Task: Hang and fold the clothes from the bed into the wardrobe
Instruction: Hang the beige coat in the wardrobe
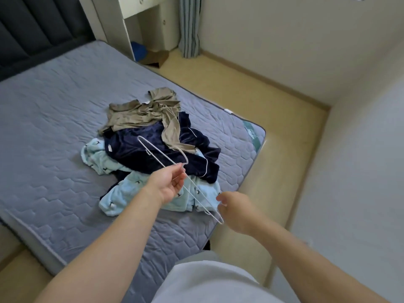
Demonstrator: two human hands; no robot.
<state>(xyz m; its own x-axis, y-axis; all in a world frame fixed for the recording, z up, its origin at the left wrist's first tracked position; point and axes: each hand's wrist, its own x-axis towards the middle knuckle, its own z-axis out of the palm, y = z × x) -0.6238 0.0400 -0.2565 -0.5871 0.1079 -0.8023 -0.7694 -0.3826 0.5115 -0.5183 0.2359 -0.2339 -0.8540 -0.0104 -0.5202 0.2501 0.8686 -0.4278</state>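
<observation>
A pile of clothes lies on the grey quilted bed (54,119): an olive garment (140,114) on top at the back, a navy velvet garment (157,152) with white piping in the middle, and a light-blue patterned fleece (131,191) underneath at the front. My left hand (168,184), palm up, grips a white wire hanger (153,154) near its hook, just above the pile. My right hand (234,208) hovers by the hanger's near end with loosely curled fingers and has no visible grip on it.
A dark padded headboard (32,29) stands at the back left. A white desk unit (140,20) and a striped curtain (189,25) are beyond the bed. Wooden floor (273,106) runs along the bed's right side up to the walls.
</observation>
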